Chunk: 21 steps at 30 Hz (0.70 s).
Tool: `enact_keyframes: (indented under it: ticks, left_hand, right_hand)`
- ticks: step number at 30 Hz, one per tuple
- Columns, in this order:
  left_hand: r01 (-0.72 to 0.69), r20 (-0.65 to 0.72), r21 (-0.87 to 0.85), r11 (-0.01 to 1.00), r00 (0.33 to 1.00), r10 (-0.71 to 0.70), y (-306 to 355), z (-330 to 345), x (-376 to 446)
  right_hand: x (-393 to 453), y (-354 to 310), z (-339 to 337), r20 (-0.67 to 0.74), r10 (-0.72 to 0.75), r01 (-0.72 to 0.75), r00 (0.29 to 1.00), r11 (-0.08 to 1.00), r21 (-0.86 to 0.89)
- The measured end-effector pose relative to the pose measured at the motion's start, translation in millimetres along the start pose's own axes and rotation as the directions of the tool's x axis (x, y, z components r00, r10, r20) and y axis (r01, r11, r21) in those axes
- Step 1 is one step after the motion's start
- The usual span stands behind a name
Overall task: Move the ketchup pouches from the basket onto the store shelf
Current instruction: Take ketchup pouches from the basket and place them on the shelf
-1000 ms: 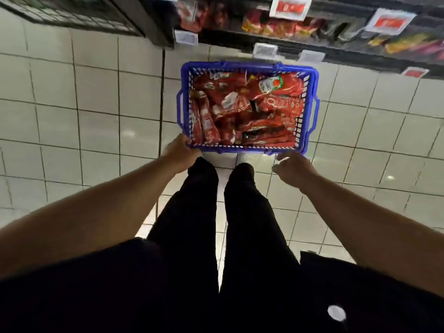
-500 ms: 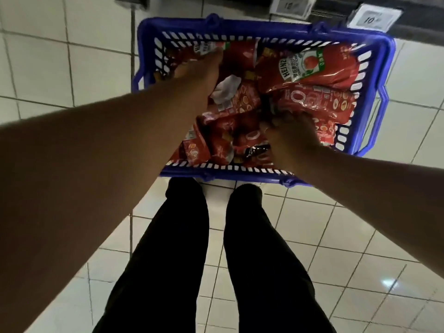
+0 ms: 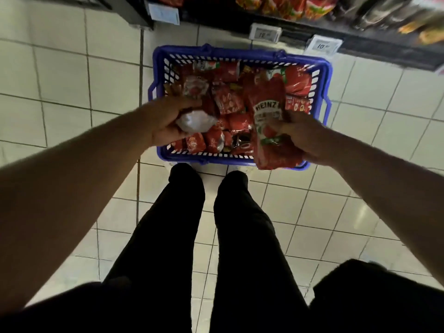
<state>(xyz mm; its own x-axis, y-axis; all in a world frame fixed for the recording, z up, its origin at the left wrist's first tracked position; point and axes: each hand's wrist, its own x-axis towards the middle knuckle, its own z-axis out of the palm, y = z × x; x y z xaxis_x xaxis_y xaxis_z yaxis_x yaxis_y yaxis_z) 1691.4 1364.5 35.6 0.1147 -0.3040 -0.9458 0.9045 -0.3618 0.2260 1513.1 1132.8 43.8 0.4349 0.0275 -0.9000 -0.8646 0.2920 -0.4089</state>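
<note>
A person stood on a pale tiled floor point(image 3: 60, 75), looking down past dark trouser legs at a blue plastic basket point(image 3: 324, 75) set on the floor at twelve o'clock from the feet. The basket was heaped with red ketchup pouches point(image 3: 230, 102), lying loose and overlapping. The right hand point(image 3: 310, 138), at about one o'clock over the basket's near right corner, had its fingers and thumb curled round the lower part of a large red pouch point(image 3: 266, 109) with the word Heinz on it; that pouch stood up above the pile, clear of the rim on the near side. The left hand point(image 3: 168, 121), at about eleven o'clock over the basket's near left corner, was curled round a smaller packet point(image 3: 195, 121) that showed a shiny white face, so its label could not be read. Beyond the basket, at twelve to one o'clock, ran the dark edge of a store shelf point(image 3: 374, 42) carrying white price tags point(image 3: 265, 33), with red packets already standing on it. This looked like the picking-up step, with most pouches not yet moved. The next move would likely call for lifting both hands up and forward, past the price tags, and setting the pouches upright beside the red ones there without knocking them over.
</note>
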Motion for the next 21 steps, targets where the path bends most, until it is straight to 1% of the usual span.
enact_keyframes:
  ticks: [1, 2, 3, 4, 6, 8, 10, 12, 13, 15, 17, 19, 21]
  left_hand:
    - [-0.013, 0.072, -0.009, 1.000, 0.997, 0.013, -3.1, 2.2, -21.4]
    - [-0.037, 0.149, 0.000, 0.999, 0.988, 0.036, -6.3, 3.1, -42.1]
    - [-0.051, 0.205, -0.011, 0.999, 0.977, 0.052, -7.2, 7.4, -65.0]
    - [-0.072, 0.230, -0.024, 0.997, 0.970, 0.075, -7.0, 11.4, -86.0]
    - [-0.152, 0.284, -0.014, 0.988, 0.947, 0.150, 2.2, 29.3, -135.3]
    - [-0.270, 0.326, 0.092, 0.958, 0.918, 0.227, 16.8, 53.5, -190.5]
    - [-0.367, 0.329, 0.161, 0.916, 0.895, 0.301, 33.4, 74.4, -244.0]
    - [-0.441, 0.311, 0.182, 0.879, 0.874, 0.374, 53.4, 93.1, -292.1]
    - [-0.481, 0.310, 0.177, 0.859, 0.855, 0.415, 63.5, 101.8, -314.8]
    - [-0.561, 0.300, 0.109, 0.821, 0.806, 0.511, 82.1, 120.8, -354.5]
    - [-0.603, 0.241, 0.001, 0.798, 0.775, 0.585, 98.6, 140.2, -389.5]
    - [-0.654, 0.199, -0.077, 0.752, 0.729, 0.654, 111.2, 154.2, -417.2]
    - [-0.714, 0.189, -0.092, 0.694, 0.671, 0.717, 124.1, 164.0, -440.7]
  right_hand:
    - [-20.1, -8.9, 1.6, 0.010, 0.021, -0.022, 1.000, 0.983, 0.185]
    - [-39.5, -17.7, 4.7, 0.015, 0.021, -0.025, 1.000, 0.951, 0.309]
    - [-59.8, -27.9, 9.7, 0.016, 0.002, -0.008, 1.000, 0.926, 0.376]
    - [-80.7, -38.4, 15.9, 0.009, -0.031, 0.025, 0.999, 0.916, 0.400]
    - [-123.3, -63.1, 30.3, -0.032, -0.122, 0.125, 0.992, 0.915, 0.383]
    - [-167.5, -90.1, 42.1, -0.081, -0.196, 0.212, 0.977, 0.916, 0.340]
    - [-213.0, -117.0, 51.4, -0.115, -0.265, 0.288, 0.957, 0.910, 0.298]
    - [-258.4, -143.4, 57.4, -0.126, -0.351, 0.372, 0.928, 0.891, 0.261]
    - [-280.4, -155.8, 59.6, -0.125, -0.401, 0.420, 0.907, 0.876, 0.237]
    - [-321.7, -180.7, 64.3, -0.142, -0.496, 0.515, 0.856, 0.840, 0.170]
    - [-356.9, -205.3, 68.5, -0.210, -0.566, 0.595, 0.798, 0.794, 0.123]
    - [-386.0, -227.4, 73.8, -0.269, -0.608, 0.655, 0.747, 0.744, 0.134]
    - [-409.9, -246.5, 78.3, -0.315, -0.632, 0.696, 0.708, 0.701, 0.156]
